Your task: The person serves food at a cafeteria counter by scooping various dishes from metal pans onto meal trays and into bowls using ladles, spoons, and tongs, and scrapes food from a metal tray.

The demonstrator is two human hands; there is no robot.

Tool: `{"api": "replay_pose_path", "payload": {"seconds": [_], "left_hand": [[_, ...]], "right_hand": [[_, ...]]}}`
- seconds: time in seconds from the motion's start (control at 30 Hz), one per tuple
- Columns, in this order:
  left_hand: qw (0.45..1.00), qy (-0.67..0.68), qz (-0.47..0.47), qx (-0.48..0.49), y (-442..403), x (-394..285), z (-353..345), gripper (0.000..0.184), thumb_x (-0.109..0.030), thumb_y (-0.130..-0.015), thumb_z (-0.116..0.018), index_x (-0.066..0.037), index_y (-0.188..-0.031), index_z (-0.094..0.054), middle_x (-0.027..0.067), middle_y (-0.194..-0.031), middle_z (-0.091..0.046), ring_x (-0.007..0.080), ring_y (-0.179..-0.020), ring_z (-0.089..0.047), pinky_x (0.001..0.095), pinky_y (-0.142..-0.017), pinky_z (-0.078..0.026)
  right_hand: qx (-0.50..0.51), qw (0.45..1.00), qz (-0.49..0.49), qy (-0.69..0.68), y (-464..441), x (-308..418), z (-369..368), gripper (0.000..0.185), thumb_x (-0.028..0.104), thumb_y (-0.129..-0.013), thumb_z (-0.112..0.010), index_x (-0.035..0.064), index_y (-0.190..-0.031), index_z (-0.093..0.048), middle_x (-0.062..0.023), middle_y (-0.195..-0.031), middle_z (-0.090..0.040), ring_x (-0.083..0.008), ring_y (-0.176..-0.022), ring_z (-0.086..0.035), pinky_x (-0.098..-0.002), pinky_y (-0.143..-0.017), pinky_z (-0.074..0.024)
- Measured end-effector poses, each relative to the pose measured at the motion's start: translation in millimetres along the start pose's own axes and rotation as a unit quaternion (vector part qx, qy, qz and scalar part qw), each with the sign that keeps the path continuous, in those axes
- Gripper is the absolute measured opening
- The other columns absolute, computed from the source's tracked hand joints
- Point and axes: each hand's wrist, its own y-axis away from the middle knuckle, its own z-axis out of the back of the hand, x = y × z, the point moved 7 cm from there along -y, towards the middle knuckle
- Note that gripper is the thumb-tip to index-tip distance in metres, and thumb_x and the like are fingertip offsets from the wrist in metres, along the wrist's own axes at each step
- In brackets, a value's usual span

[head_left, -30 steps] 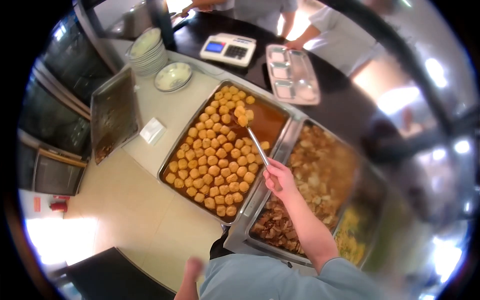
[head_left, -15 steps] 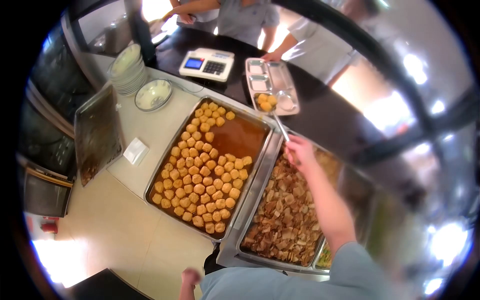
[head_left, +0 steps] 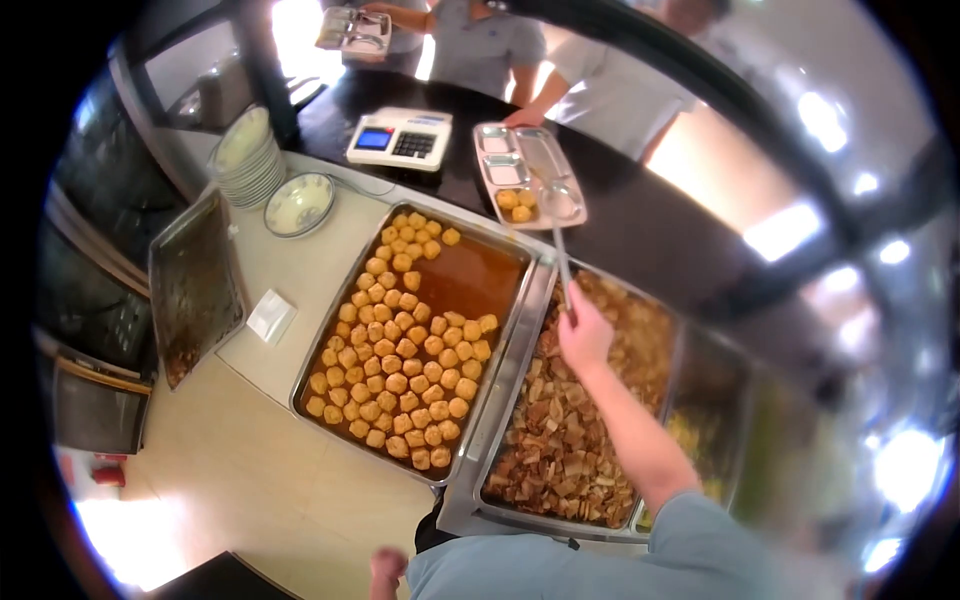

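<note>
My right hand [head_left: 585,335] is closed around the handle of a metal ladle [head_left: 562,258], reaching over the pan of brown sliced food [head_left: 575,430]. The ladle's far end is over a compartmented metal tray [head_left: 497,172], and no balls show in it. Several golden-brown balls [head_left: 517,204] lie in one front compartment of that tray. A co-worker's or customer's hand [head_left: 524,117] touches the tray's far edge. Low in the view, my left hand [head_left: 388,563] hangs by my body, slightly blurred, its fingers curled and nothing visible in them.
A large pan [head_left: 480,400] of balls in brown sauce stands left of the sliced food. Behind it sit a white keypad device [head_left: 400,138], stacked bowls [head_left: 246,165] and a single bowl [head_left: 300,205]. A dark baking tray [head_left: 197,290] leans at left. Another person holds a second tray [head_left: 354,34].
The balls have passed from the ladle into the tray's compartment. My right hand has moved slightly down and left. A second compartmented tray has come into view at the top.
</note>
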Motion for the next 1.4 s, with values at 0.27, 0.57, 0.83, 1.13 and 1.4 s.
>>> {"api": "replay_pose_path", "payload": {"seconds": [0.27, 0.57, 0.83, 1.13, 1.4], "left_hand": [[0.998, -0.010, -0.031, 0.045, 20.0, -33.8, -13.6, 0.018, -0.008, -0.085, -0.061, 0.001, -0.101, -0.061, 0.0132, -0.077, -0.067, 0.0196, -0.061, -0.064, 0.0308, -0.048, -0.050], [0.992, -0.089, -0.075, 0.055, 18.8, -51.5, -9.1, 0.012, -0.006, -0.084, -0.062, -0.001, -0.095, -0.062, 0.0090, -0.071, -0.064, 0.0151, -0.047, -0.052, 0.0305, -0.037, -0.037], [0.955, -0.188, -0.210, 0.097, -35.6, -55.4, -2.5, 0.007, -0.007, -0.083, -0.066, 0.000, -0.080, -0.065, 0.0093, -0.070, -0.063, 0.0168, -0.058, -0.059, 0.0331, -0.051, -0.048], [0.984, -0.094, -0.097, 0.114, 35.6, -117.0, -54.6, 0.010, 0.001, -0.085, -0.054, 0.001, -0.095, -0.052, 0.0095, -0.063, -0.053, 0.0183, -0.047, -0.053, 0.0266, -0.037, -0.038], [0.968, -0.162, -0.164, 0.099, 87.9, -50.2, -115.9, 0.012, -0.002, -0.084, -0.058, 0.002, -0.095, -0.060, 0.0147, -0.069, -0.062, 0.0218, -0.055, -0.059, 0.0334, -0.046, -0.046]], "right_hand": [[0.193, 0.974, -0.070, -0.096, 131.1, 56.3, -19.5, 0.054, 0.004, -0.081, -0.062, 0.0134, -0.134, -0.061, -0.0145, -0.100, -0.070, -0.0232, -0.075, -0.065, -0.0340, -0.072, -0.0535], [0.148, 0.960, -0.116, -0.206, 205.8, 59.1, 13.2, 0.053, 0.006, -0.082, -0.066, 0.0089, -0.134, -0.060, -0.0100, -0.088, -0.070, -0.0169, -0.069, -0.063, -0.0295, -0.066, -0.0519], [0.106, 0.778, -0.368, -0.498, 296.1, 20.0, 82.8, 0.054, 0.001, -0.090, -0.062, 0.0042, -0.142, -0.049, -0.0031, -0.073, -0.059, -0.0082, -0.047, -0.051, -0.0241, -0.043, -0.0420], [-0.091, 0.770, -0.409, -0.480, 382.5, -45.9, 182.9, 0.051, 0.004, -0.091, -0.064, 0.0001, -0.140, -0.049, -0.0043, -0.068, -0.059, -0.0092, -0.043, -0.049, -0.0234, -0.039, -0.0391], [-0.127, 0.877, -0.364, -0.285, 403.3, -171.9, 261.8, 0.049, 0.006, -0.084, -0.065, 0.0030, -0.132, -0.058, -0.0046, -0.073, -0.064, -0.0093, -0.057, -0.056, -0.0262, -0.053, -0.0449]]}}
